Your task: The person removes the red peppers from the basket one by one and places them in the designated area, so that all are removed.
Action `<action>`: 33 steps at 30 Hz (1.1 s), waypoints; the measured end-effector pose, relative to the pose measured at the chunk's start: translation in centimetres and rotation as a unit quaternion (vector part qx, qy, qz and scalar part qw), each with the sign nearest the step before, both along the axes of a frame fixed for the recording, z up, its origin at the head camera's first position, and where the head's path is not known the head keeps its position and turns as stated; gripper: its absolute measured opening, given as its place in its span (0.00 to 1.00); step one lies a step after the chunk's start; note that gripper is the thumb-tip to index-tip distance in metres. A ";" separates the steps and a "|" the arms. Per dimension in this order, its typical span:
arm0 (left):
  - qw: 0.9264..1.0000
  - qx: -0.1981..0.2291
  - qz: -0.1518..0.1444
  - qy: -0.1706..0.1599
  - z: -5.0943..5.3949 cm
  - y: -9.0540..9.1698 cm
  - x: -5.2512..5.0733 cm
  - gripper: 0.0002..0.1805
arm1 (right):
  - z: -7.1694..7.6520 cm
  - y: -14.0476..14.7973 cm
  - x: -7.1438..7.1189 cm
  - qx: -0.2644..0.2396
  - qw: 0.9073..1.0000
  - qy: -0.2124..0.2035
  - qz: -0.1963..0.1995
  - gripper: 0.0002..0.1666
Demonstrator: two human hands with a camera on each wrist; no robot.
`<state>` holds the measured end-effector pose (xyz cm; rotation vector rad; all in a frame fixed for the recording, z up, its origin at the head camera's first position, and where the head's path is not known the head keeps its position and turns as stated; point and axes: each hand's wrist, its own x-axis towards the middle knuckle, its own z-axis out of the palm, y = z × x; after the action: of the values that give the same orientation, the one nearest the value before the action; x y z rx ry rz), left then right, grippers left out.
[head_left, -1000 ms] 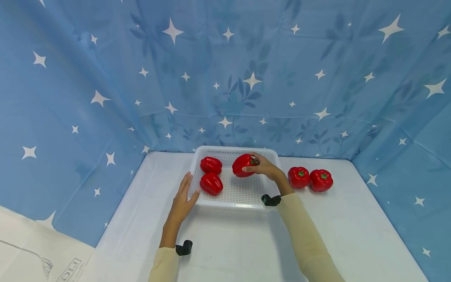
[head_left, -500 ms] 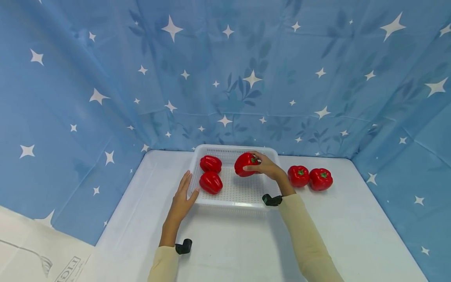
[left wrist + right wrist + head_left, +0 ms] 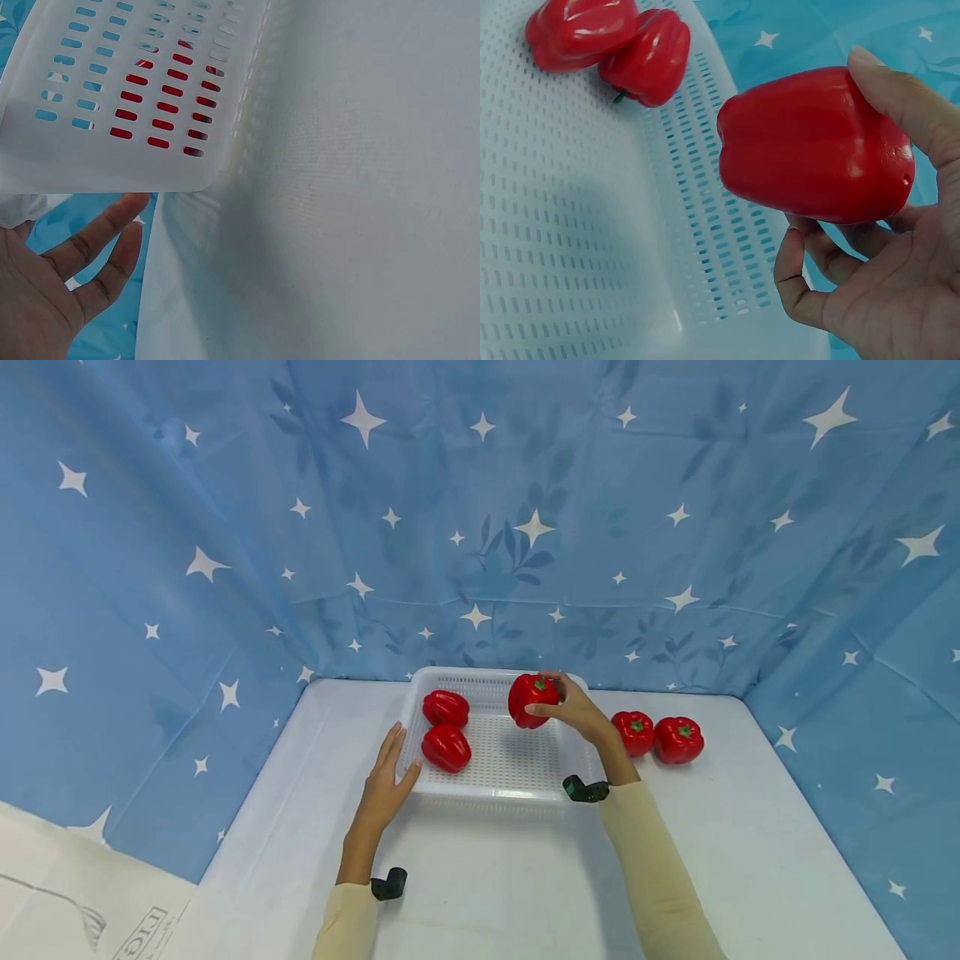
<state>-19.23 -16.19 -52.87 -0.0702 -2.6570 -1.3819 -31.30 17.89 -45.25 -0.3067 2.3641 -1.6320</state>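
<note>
My right hand (image 3: 576, 708) grips a red bell pepper (image 3: 532, 700) above the back right part of the white basket (image 3: 517, 792); in the right wrist view thumb and fingers curl round the pepper (image 3: 817, 146), which lies sideways. Two more red peppers (image 3: 446, 707) (image 3: 447, 748) lie touching in the basket's left part. My left hand (image 3: 381, 792) is at the basket's left edge, fingers extended. The left wrist view has that hand (image 3: 67, 277) just beside the basket's wall (image 3: 97, 161), with red showing through its slots.
To the right of the basket, two red peppers (image 3: 633, 732) (image 3: 678, 740) sit side by side on the white table (image 3: 495, 885). A blue curtain (image 3: 480, 527) with white stars hangs behind the table and along its sides.
The right hand has moved slightly right and up with its pepper, which has turned a little. The left hand has hardly moved.
</note>
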 end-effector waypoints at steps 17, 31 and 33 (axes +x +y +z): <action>1.000 0.002 -0.002 0.004 0.0 0.0 0.1 0.38 | 0.8 2.9 3.8 -0.069 0.996 0.049 -0.014 0.51; 1.000 -0.004 0.002 0.003 -0.1 0.0 0.0 0.38 | 0.0 4.5 6.3 -0.109 0.988 0.087 -0.061 0.50; 1.000 -0.005 0.001 0.004 -0.1 0.0 -0.1 0.38 | 0.0 4.8 6.8 -0.122 0.986 0.089 -0.069 0.50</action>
<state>-19.31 -16.21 -52.93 -0.0757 -2.6564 -1.3652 -24.51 22.65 -45.26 -0.3537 2.3580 -2.0435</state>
